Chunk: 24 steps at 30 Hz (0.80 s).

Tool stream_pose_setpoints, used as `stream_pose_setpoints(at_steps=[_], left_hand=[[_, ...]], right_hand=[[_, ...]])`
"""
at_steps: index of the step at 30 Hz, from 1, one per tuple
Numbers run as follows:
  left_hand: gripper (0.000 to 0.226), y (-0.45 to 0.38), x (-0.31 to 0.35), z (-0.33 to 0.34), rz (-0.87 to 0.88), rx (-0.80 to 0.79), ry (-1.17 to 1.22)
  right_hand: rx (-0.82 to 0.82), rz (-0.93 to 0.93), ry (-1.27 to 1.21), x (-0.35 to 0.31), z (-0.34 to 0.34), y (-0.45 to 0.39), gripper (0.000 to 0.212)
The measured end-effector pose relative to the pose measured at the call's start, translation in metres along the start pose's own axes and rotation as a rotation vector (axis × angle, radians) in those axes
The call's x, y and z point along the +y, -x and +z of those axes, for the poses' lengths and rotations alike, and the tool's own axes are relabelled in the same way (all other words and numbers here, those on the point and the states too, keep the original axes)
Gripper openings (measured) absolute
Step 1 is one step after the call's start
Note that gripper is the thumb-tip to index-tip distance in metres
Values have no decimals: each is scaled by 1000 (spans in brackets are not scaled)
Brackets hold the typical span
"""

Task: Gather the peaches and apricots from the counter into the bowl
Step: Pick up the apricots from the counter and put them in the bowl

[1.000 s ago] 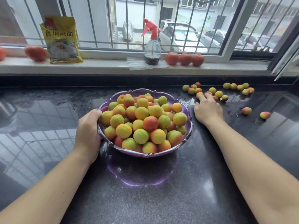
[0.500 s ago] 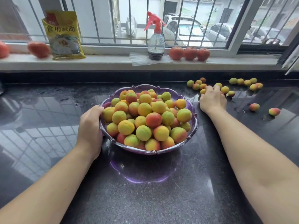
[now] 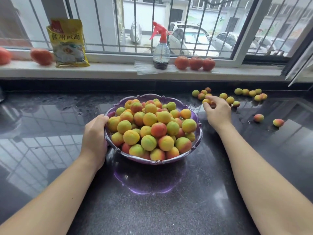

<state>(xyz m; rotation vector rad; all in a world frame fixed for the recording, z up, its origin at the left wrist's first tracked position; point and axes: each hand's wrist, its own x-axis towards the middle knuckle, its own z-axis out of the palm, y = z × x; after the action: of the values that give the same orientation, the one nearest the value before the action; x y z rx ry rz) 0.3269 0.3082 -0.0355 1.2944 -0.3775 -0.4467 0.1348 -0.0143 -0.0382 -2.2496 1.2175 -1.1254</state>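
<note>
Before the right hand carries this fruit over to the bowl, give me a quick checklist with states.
1. Right hand has fruit pinched: ok, a small yellow fruit sits at its fingertips.
2. Left hand steadies the purple bowl: ok, it holds the rim.
3. Room in the bowl: not ok, fruit is heaped above the rim.
4. Path from hand to bowl: ok, only bare counter between.
5. Fruit left on the counter: not ok, a back cluster and two loose fruits remain.

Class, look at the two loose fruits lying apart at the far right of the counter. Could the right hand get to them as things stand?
Probably yes. The two fruits lie on open counter to the right of the right hand, with nothing between; but that hand already pinches a small fruit.
</note>
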Motion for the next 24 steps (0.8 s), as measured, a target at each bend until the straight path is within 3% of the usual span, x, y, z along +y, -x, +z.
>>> stream_pose_setpoints(at_steps=[3, 7, 15, 24], left_hand=[[58, 1, 0, -1, -6, -11, 16], [53, -1, 0, -4, 3, -9, 12], [50, -2, -1, -3, 10, -16, -20], [50, 0, -1, -2, 22, -16, -5]], right_hand=[[-103, 113, -378, -30, -21, 16, 25], [-274, 13, -572, -70, -47, 42, 19], [-408, -108, -477, -88, -58, 57, 16], [-501, -118, -399, -80, -49, 58, 20]])
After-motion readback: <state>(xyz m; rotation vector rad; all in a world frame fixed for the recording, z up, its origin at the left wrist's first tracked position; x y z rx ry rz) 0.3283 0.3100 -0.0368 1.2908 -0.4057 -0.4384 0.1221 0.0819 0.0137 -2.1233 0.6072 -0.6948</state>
